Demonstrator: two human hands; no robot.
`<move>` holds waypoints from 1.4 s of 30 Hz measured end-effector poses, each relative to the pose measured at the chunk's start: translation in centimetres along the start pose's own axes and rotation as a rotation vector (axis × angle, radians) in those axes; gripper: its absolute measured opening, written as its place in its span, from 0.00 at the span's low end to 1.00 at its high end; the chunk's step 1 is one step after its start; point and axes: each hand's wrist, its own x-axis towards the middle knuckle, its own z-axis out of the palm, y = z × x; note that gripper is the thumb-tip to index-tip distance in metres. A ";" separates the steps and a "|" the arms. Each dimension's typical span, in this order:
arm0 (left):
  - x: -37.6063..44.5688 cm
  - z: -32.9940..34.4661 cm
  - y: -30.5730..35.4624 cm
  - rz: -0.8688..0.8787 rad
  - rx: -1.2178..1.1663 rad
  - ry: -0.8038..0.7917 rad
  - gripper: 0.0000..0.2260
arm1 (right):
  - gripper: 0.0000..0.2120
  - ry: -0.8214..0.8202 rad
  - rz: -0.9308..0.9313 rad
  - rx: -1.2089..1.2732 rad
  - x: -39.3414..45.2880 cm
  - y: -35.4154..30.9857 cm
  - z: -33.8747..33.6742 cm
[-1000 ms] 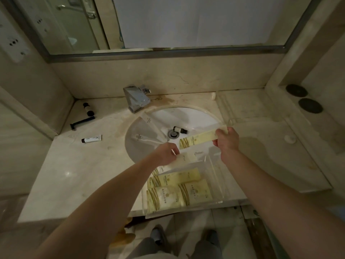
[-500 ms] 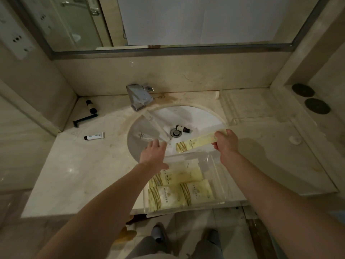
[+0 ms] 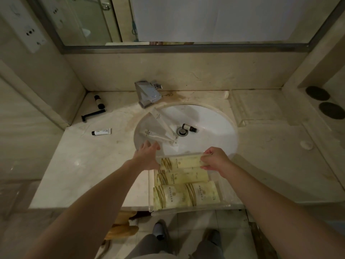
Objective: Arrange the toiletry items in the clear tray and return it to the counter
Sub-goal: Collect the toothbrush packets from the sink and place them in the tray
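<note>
Nearest, at the front edge of the pale marble surface [image 3: 78, 176], sits the clear plastic tray [image 3: 222, 189], its near rim overhanging the edge slightly. Inside it, along the near wall, lie two pale yellow sachets with gold stripes [image 3: 184, 196] side by side; just beyond them lies a longer yellow packet [image 3: 183, 177], flat and crosswise.

At the tray's far end a third long yellow packet [image 3: 182, 162] lies crosswise — the right hand [image 3: 216, 161] has its grip closed on the packet's right end, thumb and fingers pinching it. The left hand [image 3: 148, 156] is at the tray's far-left corner, fingers spread and extended toward the basin, holding nothing; whether it touches the tray wall cannot be told.

Beyond the hands, the white oval sink basin [image 3: 211, 124] contains two long white wrapped packets [image 3: 160, 126] lying crossed on its left slope, and a small dark-capped bottle [image 3: 189, 127] beside the drain.

Left of the basin on the surface: a small white tube with a black cap [image 3: 101, 131], farther back a black razor [image 3: 93, 114], and farthest — near the corner — a small bottle with dark ends [image 3: 99, 101]. A chrome angular tap [image 3: 148, 93] stands behind the basin.
</note>
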 end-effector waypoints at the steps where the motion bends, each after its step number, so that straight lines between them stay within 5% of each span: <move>1: 0.1 -0.2 -0.2 -0.011 -0.018 -0.032 0.34 | 0.07 0.008 -0.010 -0.054 0.0 0.2 0.3; 9: 0.0 0.6 -0.4 -0.059 -0.054 -0.005 0.25 | 0.04 0.110 -0.213 -0.612 -0.6 0.7 2.5; 16: 0.0 0.3 -0.2 -0.042 0.013 0.011 0.26 | 0.20 0.329 -0.270 -0.874 -1.8 0.9 3.5; 19: 0.5 0.2 -0.6 -0.073 0.022 0.006 0.26 | 0.18 0.292 -0.266 -0.949 -1.1 0.2 3.6; 28: 0.5 0.5 -0.9 -0.103 -0.016 -0.030 0.26 | 0.12 0.186 -0.250 -0.953 -1.7 1.0 3.9; 34: 2.1 -0.6 -0.2 -0.159 -0.347 -0.002 0.26 | 0.05 0.336 -0.493 -0.782 -0.7 -0.4 4.4; 42: 5.5 -1.3 0.0 -0.300 -0.580 0.054 0.23 | 0.08 0.196 -0.555 -0.744 3.0 -3.8 7.1</move>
